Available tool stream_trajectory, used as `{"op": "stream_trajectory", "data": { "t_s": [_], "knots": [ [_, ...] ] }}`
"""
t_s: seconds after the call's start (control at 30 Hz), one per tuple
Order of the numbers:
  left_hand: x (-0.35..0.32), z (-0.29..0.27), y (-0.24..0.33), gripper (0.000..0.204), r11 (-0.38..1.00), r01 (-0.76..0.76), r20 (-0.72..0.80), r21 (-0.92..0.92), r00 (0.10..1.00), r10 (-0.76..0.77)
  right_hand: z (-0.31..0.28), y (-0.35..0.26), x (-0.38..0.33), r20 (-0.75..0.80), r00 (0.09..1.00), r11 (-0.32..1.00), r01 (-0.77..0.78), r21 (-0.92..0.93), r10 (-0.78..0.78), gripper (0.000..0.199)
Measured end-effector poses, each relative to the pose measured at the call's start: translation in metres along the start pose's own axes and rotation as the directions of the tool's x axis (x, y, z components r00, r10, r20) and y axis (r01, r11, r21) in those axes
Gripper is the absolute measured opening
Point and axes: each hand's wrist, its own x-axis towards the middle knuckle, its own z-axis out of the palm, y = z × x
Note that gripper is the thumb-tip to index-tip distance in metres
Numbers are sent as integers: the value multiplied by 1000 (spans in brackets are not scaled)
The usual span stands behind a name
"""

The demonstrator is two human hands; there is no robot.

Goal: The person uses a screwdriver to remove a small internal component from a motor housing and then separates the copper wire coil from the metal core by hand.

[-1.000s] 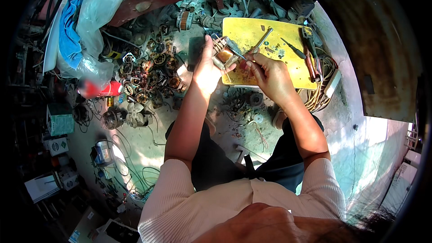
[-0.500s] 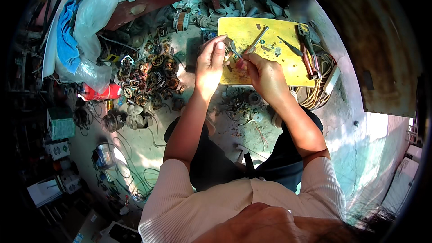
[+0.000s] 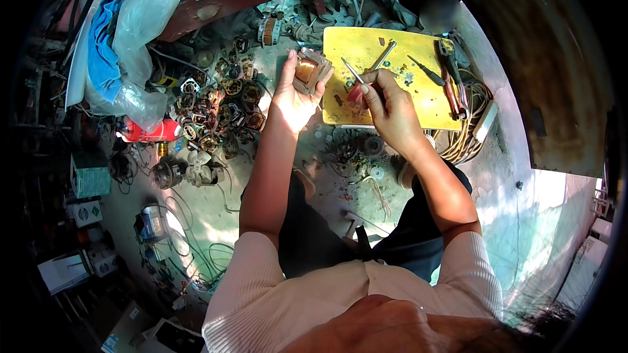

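Two hands were engaged: the left hand [image 3: 291,101] was closed around a small motor core [image 3: 309,70]; a red-handled screwdriver [image 3: 354,85] was gripped in the right hand [image 3: 386,108] over the yellow board [image 3: 392,101]; careful tip alignment was judged necessary.

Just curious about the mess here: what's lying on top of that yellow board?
On the yellow board lie a metal rod, a dark screwdriver and red-handled pliers. The right hand, holding a red-handled tool, covers part of the board.
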Motion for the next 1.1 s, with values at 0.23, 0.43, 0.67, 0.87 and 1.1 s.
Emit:
{"op": "stream_trajectory", "data": {
  "t_s": [0.23, 0.43, 0.67, 0.87, 1.1],
  "knots": [
    [0, 1, -3, 32, 992, 96, -6, -86, 995, -97, 3, 7, -1, 26, 999, 994, 23, -105, -21, 10],
    [1, -7, -1, 34, 965, 193, -97, -178, 972, -212, 4, -7, -5, 104, 988, 993, -107, -47, 112, 10],
    [-7, 6, -5, 31, 977, 172, -194, -124, 962, -194, 3, -9, -6, 159, 982, 993, -96, -67, 105, 14],
    [4, -24, -2, 38, 931, 310, 117, -190, 949, -292, 4, -7, -6, 142, 985, 991, -87, -105, 102, 14],
    [8, -32, -6, 49, 893, 407, 407, -191, 861, -305, 3, -4, -4, 74, 991, 991, -101, -86, 107, 14]
  ]
}}
